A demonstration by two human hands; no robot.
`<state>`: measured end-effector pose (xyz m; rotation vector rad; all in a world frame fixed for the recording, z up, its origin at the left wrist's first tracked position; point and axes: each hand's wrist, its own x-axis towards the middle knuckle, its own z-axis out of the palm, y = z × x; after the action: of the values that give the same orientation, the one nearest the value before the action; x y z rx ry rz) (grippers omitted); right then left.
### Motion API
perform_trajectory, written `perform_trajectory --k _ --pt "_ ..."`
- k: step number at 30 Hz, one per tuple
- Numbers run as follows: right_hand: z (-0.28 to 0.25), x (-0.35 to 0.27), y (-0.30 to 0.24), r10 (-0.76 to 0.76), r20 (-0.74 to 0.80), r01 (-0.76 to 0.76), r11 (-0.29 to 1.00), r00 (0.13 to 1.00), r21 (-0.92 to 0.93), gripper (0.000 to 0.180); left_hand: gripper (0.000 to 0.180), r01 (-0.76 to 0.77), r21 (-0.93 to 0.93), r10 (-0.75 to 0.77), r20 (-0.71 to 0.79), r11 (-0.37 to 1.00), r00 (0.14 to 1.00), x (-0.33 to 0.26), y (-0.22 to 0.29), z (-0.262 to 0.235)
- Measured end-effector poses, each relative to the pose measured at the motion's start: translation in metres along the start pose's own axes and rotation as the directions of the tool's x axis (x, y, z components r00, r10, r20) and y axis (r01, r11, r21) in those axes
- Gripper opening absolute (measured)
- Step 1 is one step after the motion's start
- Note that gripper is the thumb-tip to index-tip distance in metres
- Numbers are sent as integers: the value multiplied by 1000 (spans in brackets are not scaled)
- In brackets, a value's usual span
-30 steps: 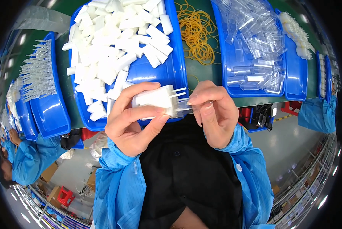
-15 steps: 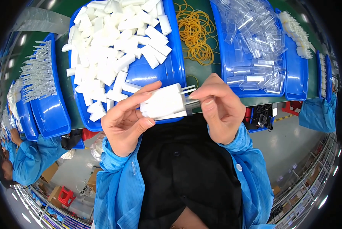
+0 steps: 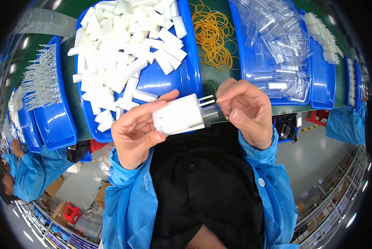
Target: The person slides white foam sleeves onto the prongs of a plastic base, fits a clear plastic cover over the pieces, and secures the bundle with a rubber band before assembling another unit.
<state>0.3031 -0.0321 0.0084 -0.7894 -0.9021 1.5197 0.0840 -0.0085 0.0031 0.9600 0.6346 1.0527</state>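
My left hand (image 3: 138,128) is closed around a white block-shaped part (image 3: 177,115), thumb at its near side and fingers behind. Two thin white pins stick out of the block's right end. Beside the pins, a clear plastic piece (image 3: 211,113) reaches from that end toward my right hand (image 3: 248,111). The fingertips and thumb of my right hand are closed on its outer end, which is partly hidden by them. Beyond my left hand, a blue tray (image 3: 169,81) is heaped with white foam-like blocks (image 3: 119,54).
Yellow rubber bands (image 3: 213,37) lie on the green table (image 3: 219,76). A blue tray (image 3: 248,93) of clear plastic pieces (image 3: 277,54) is at right. White pinned parts (image 3: 43,76) fill another tray (image 3: 63,128) at left. Co-workers in blue sit on both sides.
My right hand has shifted right, away from the block, and more of the clear plastic piece shows between them. The block in my left hand has tilted slightly.
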Motion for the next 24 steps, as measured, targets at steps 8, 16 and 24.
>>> perform_trajectory --k 8,16,24 --pt "4 2 9 -168 57 177 962 984 -206 21 56 17 -27 -17 -3 999 1000 -1 -1 1" --pt "11 4 15 -246 99 263 933 964 -244 23 54 -7 -35 8 33 999 999 0 -2 3" --pt "17 3 19 -225 79 237 951 971 -200 23 54 4 -11 -4 27 1000 1000 -1 -2 4"
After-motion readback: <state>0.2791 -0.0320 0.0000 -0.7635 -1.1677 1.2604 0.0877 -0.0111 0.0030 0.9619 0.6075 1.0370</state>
